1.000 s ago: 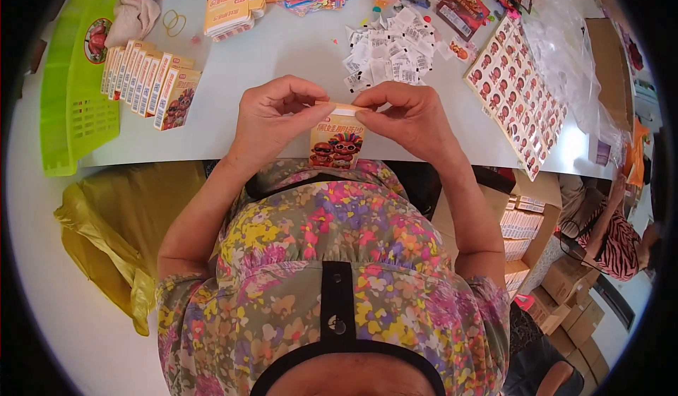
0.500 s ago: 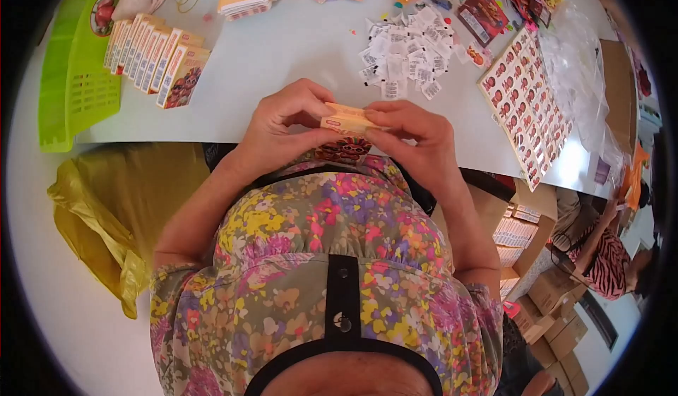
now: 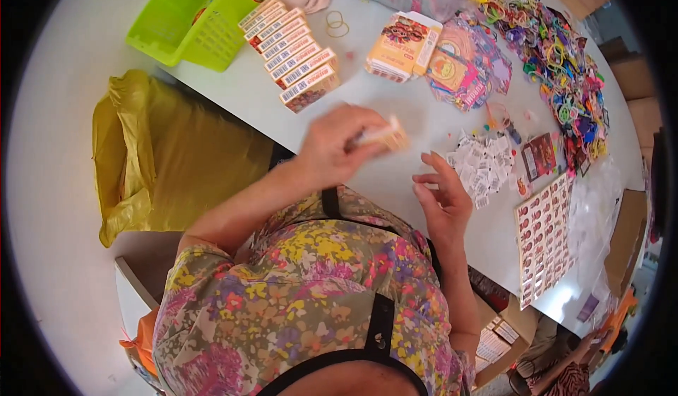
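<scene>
My left hand (image 3: 337,144), smeared by motion, grips a small orange-and-white cardboard box (image 3: 393,138) above the table. My right hand (image 3: 445,198) is raised near the table's front edge, fingers apart and nothing in them. It is nearest to a heap of small white printed packets (image 3: 483,164). Beyond my left hand stands a row of filled-out boxes (image 3: 291,51) of the same colours. Farther off lies a stack of orange flat cartons (image 3: 395,51), beside colourful cards (image 3: 472,64).
A green basket (image 3: 205,46) stands at the far left, above a yellow bag (image 3: 194,163). Rightward are a sticker sheet (image 3: 544,234), a dark red packet (image 3: 539,156), clear plastic (image 3: 597,205) and a colourful trinket pile (image 3: 565,85). An open carton (image 3: 508,339) sits below; another person is at lower right.
My hands have parted: the left carries the box up and toward the standing row, while the right has let go of it. The view has turned and swung left.
</scene>
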The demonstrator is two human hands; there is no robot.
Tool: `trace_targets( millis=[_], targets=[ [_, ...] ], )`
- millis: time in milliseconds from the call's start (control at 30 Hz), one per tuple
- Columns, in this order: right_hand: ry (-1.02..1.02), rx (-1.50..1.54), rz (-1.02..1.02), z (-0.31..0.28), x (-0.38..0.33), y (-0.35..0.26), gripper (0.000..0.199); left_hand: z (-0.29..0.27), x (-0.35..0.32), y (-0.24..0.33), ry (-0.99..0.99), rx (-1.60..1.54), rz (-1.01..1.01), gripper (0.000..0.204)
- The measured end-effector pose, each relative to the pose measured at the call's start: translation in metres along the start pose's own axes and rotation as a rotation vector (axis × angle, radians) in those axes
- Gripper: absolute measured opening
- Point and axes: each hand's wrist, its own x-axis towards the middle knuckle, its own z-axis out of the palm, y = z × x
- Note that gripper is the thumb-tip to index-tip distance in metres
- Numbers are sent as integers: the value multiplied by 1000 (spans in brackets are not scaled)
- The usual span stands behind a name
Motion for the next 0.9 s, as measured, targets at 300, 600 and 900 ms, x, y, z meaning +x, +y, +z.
trace_targets(
  millis=[300, 600, 900],
  targets=[
    [24, -254, -154, -12, 20, 7, 33, -62, 17, -54, 182, 1038, 209, 32],
    [34, -650, -118, 1, 161, -2, 37, -53, 17, -39, 27, 1045, 113, 48],
    [132, -459, 21, -1, 204, 24, 26, -48, 22, -12, 121, 847, 210, 43]
  ],
)
